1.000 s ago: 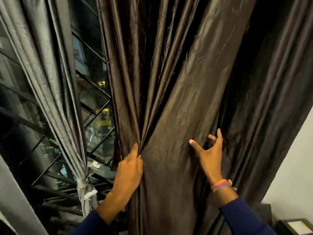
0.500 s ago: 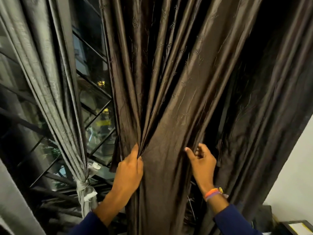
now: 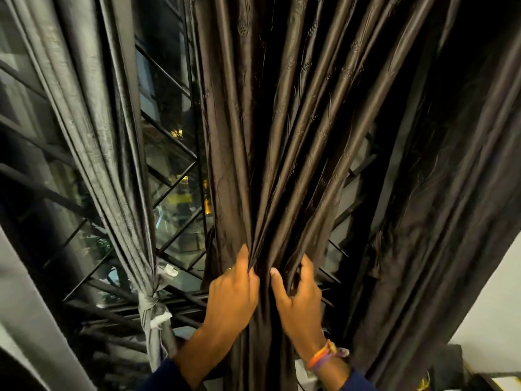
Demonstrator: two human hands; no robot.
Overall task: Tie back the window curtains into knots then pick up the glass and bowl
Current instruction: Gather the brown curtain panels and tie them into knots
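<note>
Both hands bunch the brown curtain [image 3: 284,153] at mid-frame. Left hand [image 3: 232,297] grips the gathered folds from the left side, fingers curled into the fabric, a ring on one finger. Right hand [image 3: 298,300] grips the same bundle from the right, thumb up along the pleats, fingers wrapped behind — the two hands sit just beside each other with a narrow band of cloth between them. Coloured bracelets [image 3: 324,355] on the right wrist; dark blue sleeves [image 3: 158,376] at the bottom edge.

Left of that, the grey curtain [image 3: 93,142] is already knotted [image 3: 150,303], its tail hanging below the knot. Between the two curtains the window grille [image 3: 172,170] shows, diagonal bars over glass, lights outside. More grille is exposed right of the bundle, next to another dark drape [image 3: 439,221] hanging loose. Pale wall [image 3: 499,306] at far right. No containers in view — glass and bowl not visible.
</note>
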